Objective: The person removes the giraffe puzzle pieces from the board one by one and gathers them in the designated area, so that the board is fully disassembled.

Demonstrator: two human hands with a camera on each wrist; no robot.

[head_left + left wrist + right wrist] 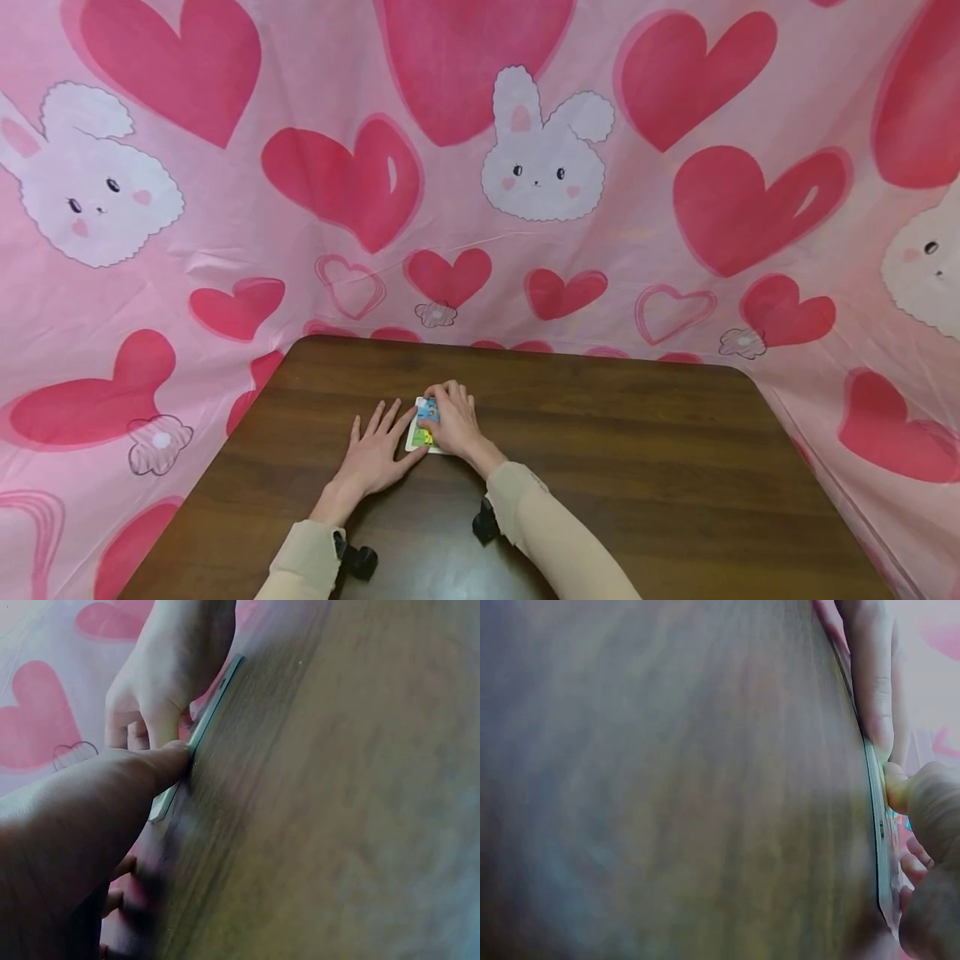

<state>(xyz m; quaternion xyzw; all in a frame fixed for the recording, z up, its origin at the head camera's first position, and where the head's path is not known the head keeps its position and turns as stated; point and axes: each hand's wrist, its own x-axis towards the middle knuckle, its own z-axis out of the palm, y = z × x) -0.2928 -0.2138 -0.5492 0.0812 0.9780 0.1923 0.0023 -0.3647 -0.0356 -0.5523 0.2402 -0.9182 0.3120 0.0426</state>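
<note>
On the brown table lies a small thin picture board with a white border and a blue, green and yellow picture. My left hand rests flat beside it with spread fingers. Its index finger reaches the left edge and its thumb touches the near edge, as the left wrist view shows close up. From the right, my right hand bends over the board, hiding much of its right side. The right thumb presses on the face while the index fingertip is at the far edge. The board's pale side edge shows in the right wrist view.
The brown table has rounded far corners. Behind and beside it hangs a pink cloth with hearts and rabbit faces. Each wrist wears a small black camera, one at the left sleeve, one at the right sleeve.
</note>
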